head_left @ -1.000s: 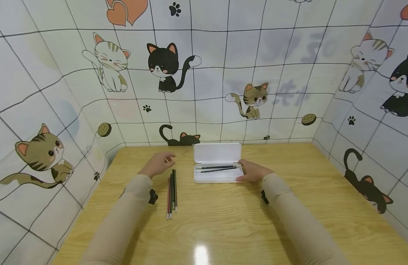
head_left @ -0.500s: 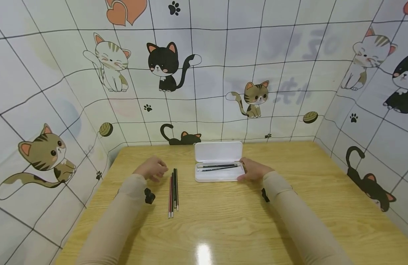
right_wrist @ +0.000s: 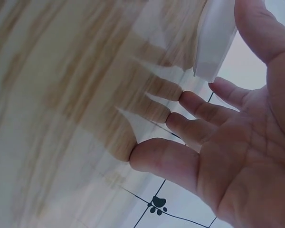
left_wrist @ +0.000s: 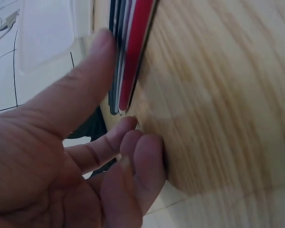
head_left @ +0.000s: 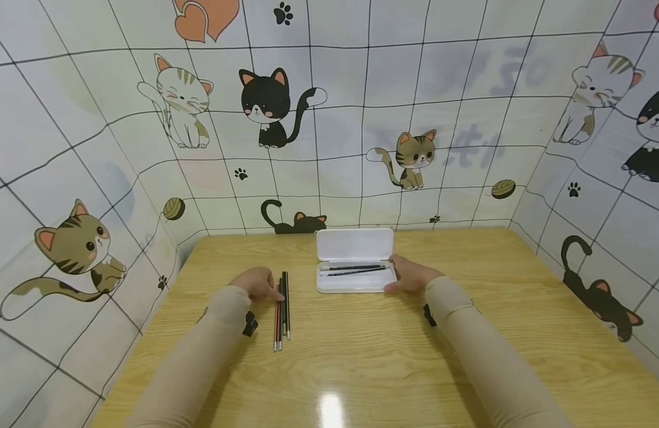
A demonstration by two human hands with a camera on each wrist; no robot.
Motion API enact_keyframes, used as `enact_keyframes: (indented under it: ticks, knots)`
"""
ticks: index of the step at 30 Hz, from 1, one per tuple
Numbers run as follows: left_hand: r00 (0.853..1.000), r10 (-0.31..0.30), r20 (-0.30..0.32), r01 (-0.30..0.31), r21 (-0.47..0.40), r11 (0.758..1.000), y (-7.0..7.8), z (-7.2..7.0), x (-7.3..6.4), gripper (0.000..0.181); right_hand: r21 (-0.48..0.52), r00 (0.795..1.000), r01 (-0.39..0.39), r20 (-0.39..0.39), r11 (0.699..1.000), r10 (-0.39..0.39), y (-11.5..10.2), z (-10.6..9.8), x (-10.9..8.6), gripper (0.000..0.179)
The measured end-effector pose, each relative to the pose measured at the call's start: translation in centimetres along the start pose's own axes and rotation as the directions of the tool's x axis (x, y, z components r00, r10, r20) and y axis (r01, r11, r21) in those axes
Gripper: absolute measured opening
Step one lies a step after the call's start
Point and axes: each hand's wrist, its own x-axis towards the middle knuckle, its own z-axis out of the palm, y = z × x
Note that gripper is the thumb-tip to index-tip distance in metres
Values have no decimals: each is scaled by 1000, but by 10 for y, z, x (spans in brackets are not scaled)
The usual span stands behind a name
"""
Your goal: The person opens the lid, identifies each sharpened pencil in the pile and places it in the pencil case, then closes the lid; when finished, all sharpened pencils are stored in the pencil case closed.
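A white pencil case stands with its lid up near the table's far edge, two dark pencils lying inside. My right hand holds the case's right end between thumb and index finger; in the right wrist view the other fingers touch the table. Left of the case lies a bundle of several pencils, dark ones and a red one. At its far end is my left hand. In the left wrist view its thumb lies along the bundle, and its loosely bent fingers are just beyond the pencil ends.
The wooden table backs onto a wall covering printed with cats and grid lines, which also rises at both sides. A small black device shows at the left wrist and another black device at the right.
My left hand first draws back left from above the pencils, then comes down to the right onto their far end. My right hand stays at the pencil case; the view shifts slightly.
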Motion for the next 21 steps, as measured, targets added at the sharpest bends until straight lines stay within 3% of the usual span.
enact_keyframes:
  ticks: [8,15,21]
  knots:
    - [1000,-4,-30,8,141,990,7,-3,-2,35,15,1000,4,-10,1000,-4,0,1,-1,93]
    - [1000,28,8,-28,116,993,5,-7,-5,29,-3,1000,18,-8,1000,-18,0,0,-3,94]
    - [999,1,44,-5,73,997,3,-8,-5,26,3,1000,9,3,1000,-9,0,0,-2,94]
